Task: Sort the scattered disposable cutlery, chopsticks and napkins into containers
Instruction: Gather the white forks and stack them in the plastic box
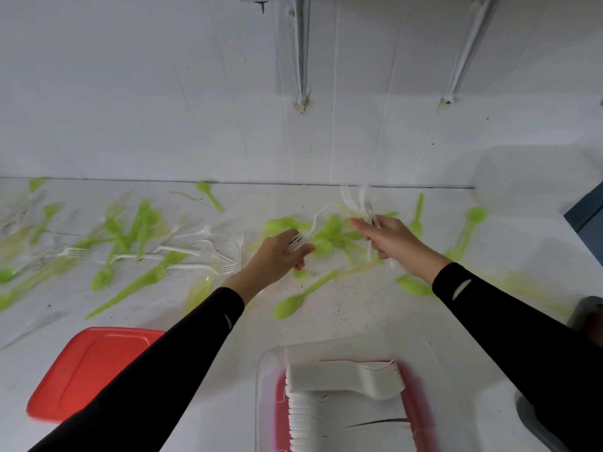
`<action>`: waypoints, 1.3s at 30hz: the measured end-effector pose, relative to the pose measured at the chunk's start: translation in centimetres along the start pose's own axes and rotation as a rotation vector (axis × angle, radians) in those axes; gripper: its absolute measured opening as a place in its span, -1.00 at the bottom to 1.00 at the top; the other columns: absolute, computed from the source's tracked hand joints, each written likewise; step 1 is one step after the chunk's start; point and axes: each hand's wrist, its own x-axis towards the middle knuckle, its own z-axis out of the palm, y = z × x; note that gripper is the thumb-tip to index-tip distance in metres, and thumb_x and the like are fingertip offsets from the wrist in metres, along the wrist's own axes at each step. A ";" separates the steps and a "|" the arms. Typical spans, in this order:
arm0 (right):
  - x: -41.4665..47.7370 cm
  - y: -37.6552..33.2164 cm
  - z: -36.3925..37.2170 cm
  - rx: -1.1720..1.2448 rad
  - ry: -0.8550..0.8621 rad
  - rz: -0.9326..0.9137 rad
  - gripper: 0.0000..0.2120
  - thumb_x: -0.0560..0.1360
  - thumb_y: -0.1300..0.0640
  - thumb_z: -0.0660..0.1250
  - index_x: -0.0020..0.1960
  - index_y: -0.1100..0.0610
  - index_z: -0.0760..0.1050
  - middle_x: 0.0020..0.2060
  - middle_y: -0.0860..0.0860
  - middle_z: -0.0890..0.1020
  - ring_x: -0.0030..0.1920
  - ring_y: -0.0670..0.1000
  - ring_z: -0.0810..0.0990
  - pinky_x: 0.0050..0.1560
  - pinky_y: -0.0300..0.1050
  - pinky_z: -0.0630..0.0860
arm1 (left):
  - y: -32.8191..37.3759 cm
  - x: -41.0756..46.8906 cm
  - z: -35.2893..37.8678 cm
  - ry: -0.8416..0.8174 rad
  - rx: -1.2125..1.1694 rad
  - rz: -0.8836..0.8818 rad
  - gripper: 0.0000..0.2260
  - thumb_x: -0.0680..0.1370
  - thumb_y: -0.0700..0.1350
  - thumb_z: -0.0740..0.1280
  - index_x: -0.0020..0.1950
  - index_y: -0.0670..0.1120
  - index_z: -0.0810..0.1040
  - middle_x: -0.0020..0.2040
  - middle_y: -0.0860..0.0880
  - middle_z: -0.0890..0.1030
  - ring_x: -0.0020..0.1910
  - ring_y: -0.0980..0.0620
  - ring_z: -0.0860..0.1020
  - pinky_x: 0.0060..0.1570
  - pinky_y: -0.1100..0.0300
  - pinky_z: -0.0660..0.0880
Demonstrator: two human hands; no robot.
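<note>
Green and white plastic cutlery lies scattered across the white table (342, 308). My left hand (279, 256) grips a white fork (313, 228) by its tines over a pile of green spoons (329, 234). My right hand (390, 243) holds a bundle of white forks (365, 203) upright, tines pointing up, just right of that pile. A clear container (266, 402) with a red base at the near edge holds stacked white forks (346, 383). More white forks (202, 247) and green pieces lie to the left.
A red lid (88, 373) lies flat at the near left. A single green spoon (293, 301) lies between my arms. The wall rises right behind the table, with two metal shelf brackets (301, 60) above. A dark object (587, 314) sits at the right edge.
</note>
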 end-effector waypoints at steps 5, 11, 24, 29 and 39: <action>0.3 -2.0 3.9 0.198 -0.200 0.055 -0.83 0.50 -0.05 0.43 -0.09 0.04 0.54 -0.40 -0.10 0.30 -0.45 -0.11 0.16 -0.47 -0.23 0.10 | 1.5 -1.0 0.3 0.037 -0.006 0.029 -0.70 0.58 0.04 0.35 -0.21 -0.08 0.35 -0.48 0.04 0.46 -0.58 0.11 0.42 -0.51 0.28 0.40; 1.5 -4.0 6.4 0.290 -0.155 0.098 -0.83 0.49 0.01 0.45 -0.08 0.10 0.55 -0.40 -0.08 0.34 -0.48 -0.13 0.18 -0.54 -0.27 0.12 | 1.1 -2.4 -0.9 -0.019 -0.095 0.003 -0.68 0.53 0.04 0.42 -0.11 -0.19 0.43 -0.42 -0.01 0.46 -0.53 0.10 0.45 -0.50 0.23 0.45; 1.4 -4.7 9.7 0.005 -0.031 -0.098 -0.68 0.49 -0.04 0.44 -0.27 0.11 0.42 -0.30 0.10 0.33 -0.50 -0.08 0.19 -0.51 -0.24 0.14 | -1.9 -3.5 -5.5 0.107 -0.775 -0.400 -0.69 0.62 -0.05 -0.05 0.14 -0.11 0.42 -0.30 -0.01 0.33 -0.45 0.09 0.19 -0.42 0.21 0.12; 0.4 -3.5 11.6 -0.061 -0.107 -0.088 -0.62 0.47 -0.08 0.46 -0.29 0.14 0.39 -0.41 0.03 0.29 -0.53 -0.08 0.17 -0.53 -0.27 0.14 | -2.0 -3.6 -5.0 0.174 -0.851 -0.369 -0.74 0.69 0.04 0.10 0.18 -0.12 0.41 -0.20 0.01 0.32 -0.37 0.12 0.28 -0.37 0.29 0.24; -0.2 -3.2 13.1 0.005 -0.243 0.003 -0.64 0.39 -0.09 0.53 -0.24 0.13 0.45 -0.42 -0.02 0.39 -0.51 -0.07 0.23 -0.51 -0.22 0.16 | -1.5 -5.3 -4.6 0.458 -0.625 -0.364 -0.58 0.64 0.14 0.19 -0.21 -0.15 0.53 -0.39 -0.01 0.50 -0.47 0.08 0.45 -0.44 0.27 0.39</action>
